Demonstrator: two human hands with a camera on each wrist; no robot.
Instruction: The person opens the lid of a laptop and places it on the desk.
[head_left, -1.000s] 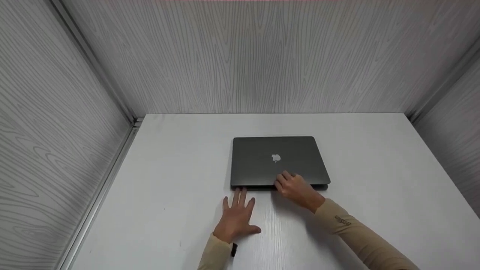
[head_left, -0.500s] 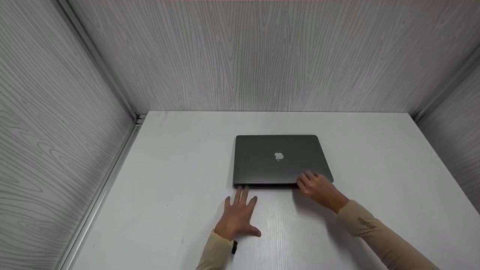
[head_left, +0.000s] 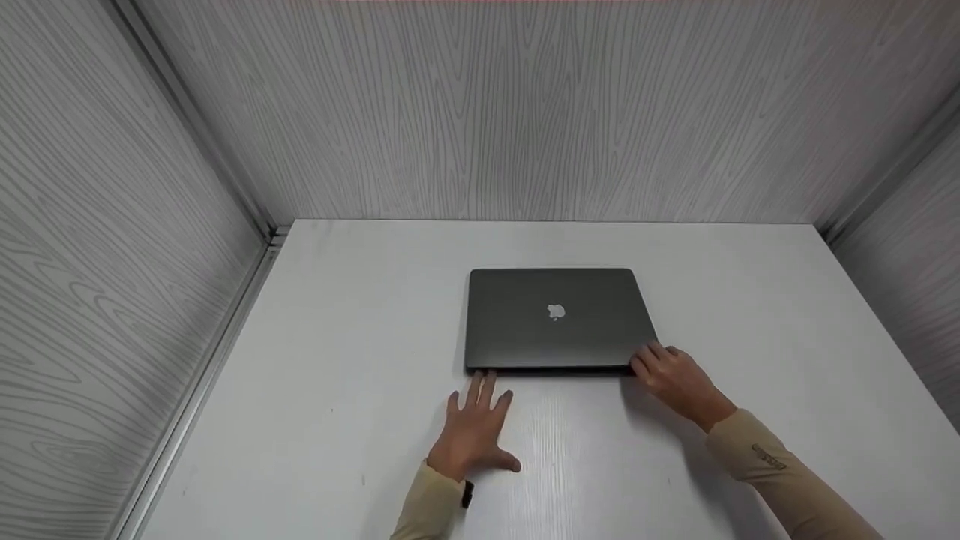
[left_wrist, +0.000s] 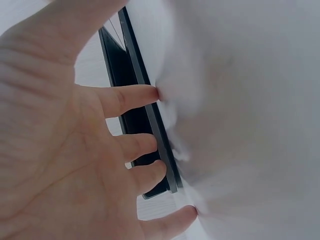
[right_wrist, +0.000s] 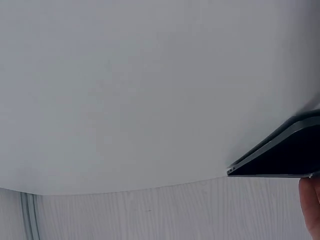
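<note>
A dark grey laptop (head_left: 547, 311) with a white logo lies on the white table, its lid raised a little at the near edge. My left hand (head_left: 471, 436) is spread flat on the table, its two longest fingertips touching the laptop's front edge near the left corner. In the left wrist view, the fingers of my left hand (left_wrist: 75, 150) stretch out to the thin base edge (left_wrist: 144, 80), with a dark gap under the lid. My right hand (head_left: 673, 379) has curled fingers gripping the lid's near right corner. The right wrist view shows the partly lifted lid (right_wrist: 285, 159) and a few fingers (right_wrist: 311, 205).
Light wood-grain panels (head_left: 480, 112) enclose the white table (head_left: 360, 300) at the back and both sides. A metal rail (head_left: 202, 375) runs along the left edge. A dark band (head_left: 468, 495) shows at the left sleeve's cuff.
My right hand has slid rightward along the lid's front edge, from near its middle to the right corner. The left hand has stayed in place.
</note>
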